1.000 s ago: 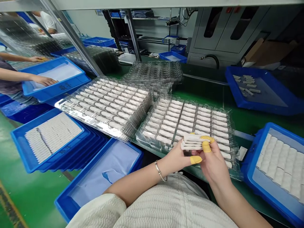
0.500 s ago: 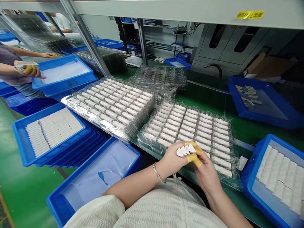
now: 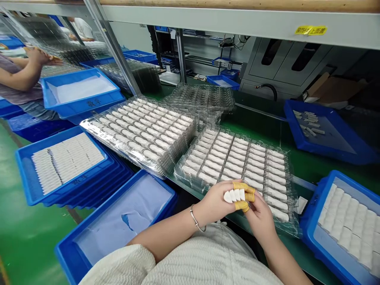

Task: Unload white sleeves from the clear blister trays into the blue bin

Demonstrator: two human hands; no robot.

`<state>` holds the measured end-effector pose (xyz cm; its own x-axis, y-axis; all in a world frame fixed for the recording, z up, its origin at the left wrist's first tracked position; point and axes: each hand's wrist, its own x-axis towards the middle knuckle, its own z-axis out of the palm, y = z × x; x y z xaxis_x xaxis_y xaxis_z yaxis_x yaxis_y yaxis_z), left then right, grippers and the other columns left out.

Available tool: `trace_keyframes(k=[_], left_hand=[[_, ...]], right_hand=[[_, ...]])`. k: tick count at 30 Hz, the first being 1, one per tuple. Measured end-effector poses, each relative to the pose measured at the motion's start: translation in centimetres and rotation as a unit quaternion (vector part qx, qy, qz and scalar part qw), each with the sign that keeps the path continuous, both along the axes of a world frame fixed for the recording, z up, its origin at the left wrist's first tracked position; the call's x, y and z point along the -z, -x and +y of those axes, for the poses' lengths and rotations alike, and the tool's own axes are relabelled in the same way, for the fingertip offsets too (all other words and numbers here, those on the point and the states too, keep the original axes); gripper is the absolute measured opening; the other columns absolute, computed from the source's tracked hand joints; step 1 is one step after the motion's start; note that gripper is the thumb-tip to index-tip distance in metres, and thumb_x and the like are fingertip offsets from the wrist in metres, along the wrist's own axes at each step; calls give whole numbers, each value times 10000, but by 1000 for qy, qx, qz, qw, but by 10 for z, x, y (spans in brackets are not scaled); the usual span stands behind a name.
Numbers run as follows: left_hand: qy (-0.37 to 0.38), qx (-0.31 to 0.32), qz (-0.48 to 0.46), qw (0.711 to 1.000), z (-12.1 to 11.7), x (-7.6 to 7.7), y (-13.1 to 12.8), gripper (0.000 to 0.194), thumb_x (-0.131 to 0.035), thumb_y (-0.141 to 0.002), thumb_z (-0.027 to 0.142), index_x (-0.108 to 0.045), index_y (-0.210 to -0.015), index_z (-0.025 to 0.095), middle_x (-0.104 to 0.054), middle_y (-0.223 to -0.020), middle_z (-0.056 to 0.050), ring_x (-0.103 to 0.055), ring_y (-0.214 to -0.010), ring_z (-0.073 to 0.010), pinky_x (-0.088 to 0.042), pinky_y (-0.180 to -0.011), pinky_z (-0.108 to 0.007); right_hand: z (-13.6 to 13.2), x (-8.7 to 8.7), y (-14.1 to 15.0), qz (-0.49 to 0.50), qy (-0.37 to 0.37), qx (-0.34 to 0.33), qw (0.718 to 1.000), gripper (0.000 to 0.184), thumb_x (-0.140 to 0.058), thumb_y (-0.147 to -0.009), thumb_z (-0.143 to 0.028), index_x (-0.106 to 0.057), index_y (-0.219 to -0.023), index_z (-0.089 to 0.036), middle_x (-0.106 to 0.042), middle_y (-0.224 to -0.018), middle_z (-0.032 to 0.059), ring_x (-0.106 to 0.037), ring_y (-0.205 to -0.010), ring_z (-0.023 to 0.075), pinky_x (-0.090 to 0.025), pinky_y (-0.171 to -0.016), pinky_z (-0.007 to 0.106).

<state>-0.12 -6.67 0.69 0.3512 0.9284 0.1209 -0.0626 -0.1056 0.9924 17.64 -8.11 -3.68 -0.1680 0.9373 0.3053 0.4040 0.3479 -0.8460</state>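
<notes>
White pieces (image 3: 234, 196), a short row packed side by side, held over the near side of a filled clear tray (image 3: 190, 181) on the green table (image 3: 257, 127). Left grip (image 3: 216, 199) closed round them, yellow finger covers (image 3: 241, 185) on. Right grip (image 3: 260, 217) bent in at their other end (cannot tell whether it pinches them too). Stack of trays (image 3: 175, 152) just left of the clear tray; blue bin (image 3: 311, 215) with more such pieces at right.
</notes>
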Motion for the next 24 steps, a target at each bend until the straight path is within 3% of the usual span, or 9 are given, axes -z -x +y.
trace_keyframes(k=[4, 11, 16, 20, 24], left_hand=[[-12, 20, -8, 1000, -3, -2, 2, 321, -778, -743, 252, -742, -1059, 217, -716, -1178, -63, -511, -1324, -260, -375, -1133, -374], [-16, 31, -28, 999, -8, 0, 4, 313, -787, -730, 234, -739, -1035, 185, -716, -1157, -79, -581, -1225, -258, -449, -1042, -335], [126, 34, -144, 981, -4, 4, 6, 466, -847, -671, 335, -723, -1086, 164, -724, -1128, -108, -650, -1086, -267, -502, -949, -364], [170, 53, -223, 958, 3, 10, 9, 499, -876, -625, 369, -731, -1045, 143, -734, -1034, -106, -665, -978, -246, -508, -889, -344], [161, 20, -256, 953, 8, 17, 12, 398, -856, -663, 323, -729, -999, 152, -716, -949, -64, -641, -877, -182, -496, -822, -280]], right_hand=[[-3, 4, -3, -21, 25, -12, 999, 262, -655, -867, -379, -664, -1080, -228, -714, -1087, 92, -678, -984, 273, -558, -836, 420], [-7, -8, 0, -54, -12, -14, 998, 200, -641, -868, -345, -682, -1033, -239, -730, -1015, 63, -690, -913, 253, -570, -796, 385], [-5, -22, 3, -40, -24, -61, 997, 185, -620, -907, -301, -682, -1074, -251, -704, -1119, 79, -681, -1007, 245, -574, -844, 372], [-3, -36, 7, -71, -104, -49, 991, 154, -613, -913, -207, -685, -1036, -266, -683, -1054, 55, -680, -929, 196, -579, -765, 293], [1, -45, 8, -155, -198, -24, 967, 194, -620, -899, -145, -652, -1072, -226, -631, -1041, 80, -650, -937, 199, -561, -801, 323]])
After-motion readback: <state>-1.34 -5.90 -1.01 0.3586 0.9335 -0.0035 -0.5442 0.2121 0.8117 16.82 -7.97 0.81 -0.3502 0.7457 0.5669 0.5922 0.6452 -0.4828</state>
